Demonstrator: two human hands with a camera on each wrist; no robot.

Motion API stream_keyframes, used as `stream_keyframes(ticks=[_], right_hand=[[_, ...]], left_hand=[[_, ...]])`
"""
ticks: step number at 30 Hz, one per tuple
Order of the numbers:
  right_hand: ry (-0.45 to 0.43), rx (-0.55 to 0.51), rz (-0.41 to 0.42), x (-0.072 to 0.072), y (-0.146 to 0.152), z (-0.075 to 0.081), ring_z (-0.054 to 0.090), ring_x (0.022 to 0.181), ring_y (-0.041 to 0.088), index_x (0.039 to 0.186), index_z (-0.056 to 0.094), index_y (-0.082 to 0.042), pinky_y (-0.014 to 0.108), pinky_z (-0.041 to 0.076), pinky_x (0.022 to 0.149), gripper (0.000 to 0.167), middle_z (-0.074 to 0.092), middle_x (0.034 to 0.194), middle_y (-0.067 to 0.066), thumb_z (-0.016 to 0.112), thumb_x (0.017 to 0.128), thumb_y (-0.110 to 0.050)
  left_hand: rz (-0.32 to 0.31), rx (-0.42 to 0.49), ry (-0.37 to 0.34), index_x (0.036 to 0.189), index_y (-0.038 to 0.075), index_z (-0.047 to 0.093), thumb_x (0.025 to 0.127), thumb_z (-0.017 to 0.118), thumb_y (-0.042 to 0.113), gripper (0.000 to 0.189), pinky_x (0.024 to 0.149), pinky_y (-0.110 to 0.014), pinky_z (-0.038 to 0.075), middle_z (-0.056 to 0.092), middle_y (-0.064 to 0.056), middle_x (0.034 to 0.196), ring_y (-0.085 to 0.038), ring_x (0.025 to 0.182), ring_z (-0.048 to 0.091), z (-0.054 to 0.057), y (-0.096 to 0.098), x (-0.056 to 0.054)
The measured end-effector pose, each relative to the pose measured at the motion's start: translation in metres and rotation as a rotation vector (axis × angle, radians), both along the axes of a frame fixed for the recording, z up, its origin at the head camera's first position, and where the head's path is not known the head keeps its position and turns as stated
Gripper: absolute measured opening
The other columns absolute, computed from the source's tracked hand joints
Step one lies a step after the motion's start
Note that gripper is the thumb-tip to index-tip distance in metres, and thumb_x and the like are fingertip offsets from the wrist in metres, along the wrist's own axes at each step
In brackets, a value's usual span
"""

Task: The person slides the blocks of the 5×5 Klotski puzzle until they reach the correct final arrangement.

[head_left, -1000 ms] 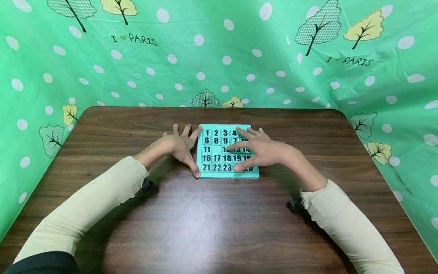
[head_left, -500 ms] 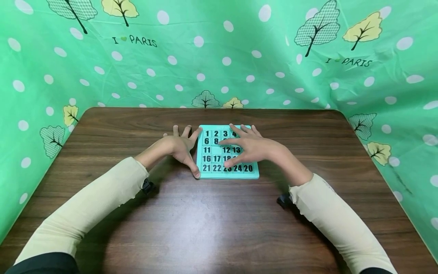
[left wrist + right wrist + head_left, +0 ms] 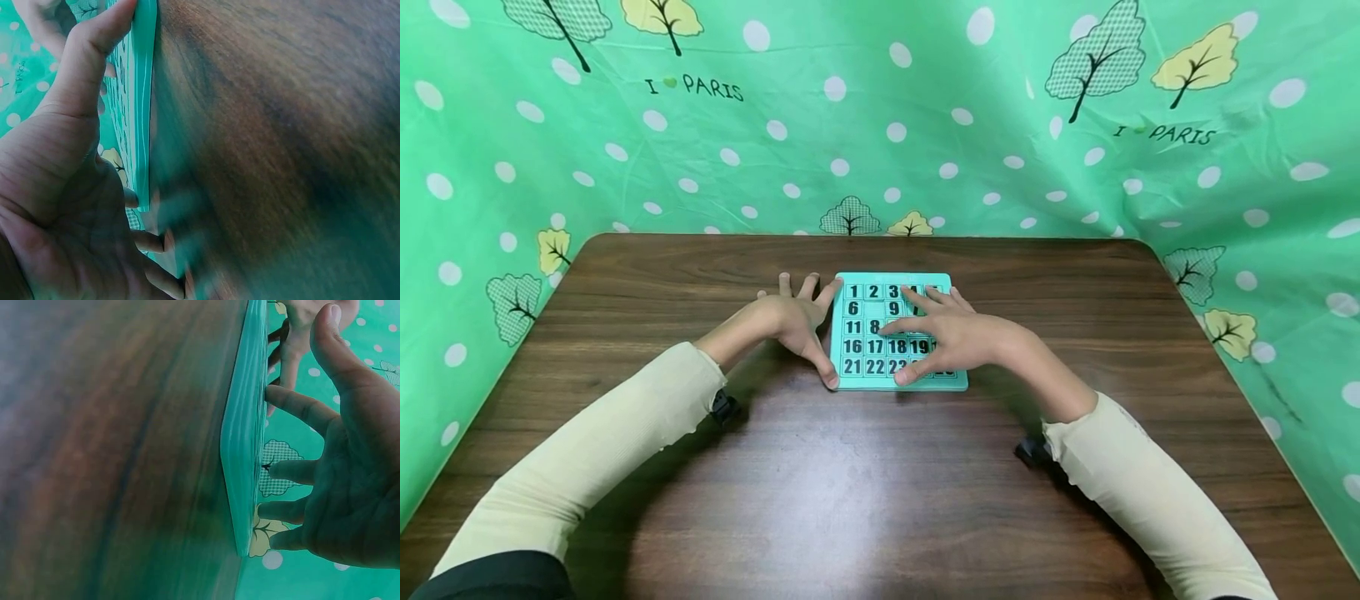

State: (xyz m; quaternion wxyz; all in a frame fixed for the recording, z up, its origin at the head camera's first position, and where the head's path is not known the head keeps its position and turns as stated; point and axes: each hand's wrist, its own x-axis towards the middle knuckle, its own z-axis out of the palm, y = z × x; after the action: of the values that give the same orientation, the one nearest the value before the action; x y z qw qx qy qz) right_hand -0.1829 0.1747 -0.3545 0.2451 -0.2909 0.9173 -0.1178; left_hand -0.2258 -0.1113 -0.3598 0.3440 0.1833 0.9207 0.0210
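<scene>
The turquoise number puzzle (image 3: 865, 387) lies flat near the middle of the table's far half, its vacant cell (image 3: 874, 309) in the second row, between the 6 tile (image 3: 853, 308) and the 9 tile (image 3: 893, 308). Just below that gap sits the 8 tile (image 3: 872, 327), with the outstretched index finger (image 3: 904, 324) of the right hand (image 3: 970, 335) at its right edge. That hand is spread wide over the board's right side and grips nothing; its thumb stands raised in the right wrist view. The left hand (image 3: 797, 318) is splayed along the left edge — thumb at the near corner, index finger at the far one — bracing the board, by the look of it, rather than wrapping round it. A sideways push from the right could skid the whole puzzle across the smooth wooden table (image 3: 820, 483) if that brace slackened. A fingertip landing across a seam might drag two tiles at once or jam one, and the right hand hides several numbers, so a misread seems possible. Beyond hangs a green dotted curtain (image 3: 820, 125), well apart from the work.
</scene>
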Motion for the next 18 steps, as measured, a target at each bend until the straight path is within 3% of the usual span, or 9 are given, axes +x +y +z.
stream_keyframes(ticks=[5, 18], right_hand=[[0.013, -0.013, 0.006, 0.001, 0.003, 0.000, 0.000, 0.175, 0.058, 0.166, 0.058, -0.039, 0.080, -0.003, 0.137, 0.080, 0.004, 0.192, 0.019, 0.081, 0.096, -0.070], [0.037, 0.014, -0.089, -0.016, 0.022, 0.001, -0.002, 0.175, 0.059, 0.165, 0.059, -0.038, 0.081, -0.007, 0.135, 0.078, 0.001, 0.192, 0.019, 0.078, 0.098, -0.071]], left_hand=[[-0.003, -0.004, -0.002, 0.178, 0.032, -0.026, 0.065, 0.098, 0.082, 0.176, 0.128, -0.093, 0.006, -0.022, -0.021, 0.188, -0.065, 0.167, -0.025, -0.001, 0.000, 0.000], [-0.004, -0.004, -0.002, 0.178, 0.033, -0.027, 0.065, 0.098, 0.082, 0.176, 0.127, -0.093, 0.005, -0.022, -0.021, 0.188, -0.066, 0.166, -0.025, -0.001, 0.001, 0.000]])
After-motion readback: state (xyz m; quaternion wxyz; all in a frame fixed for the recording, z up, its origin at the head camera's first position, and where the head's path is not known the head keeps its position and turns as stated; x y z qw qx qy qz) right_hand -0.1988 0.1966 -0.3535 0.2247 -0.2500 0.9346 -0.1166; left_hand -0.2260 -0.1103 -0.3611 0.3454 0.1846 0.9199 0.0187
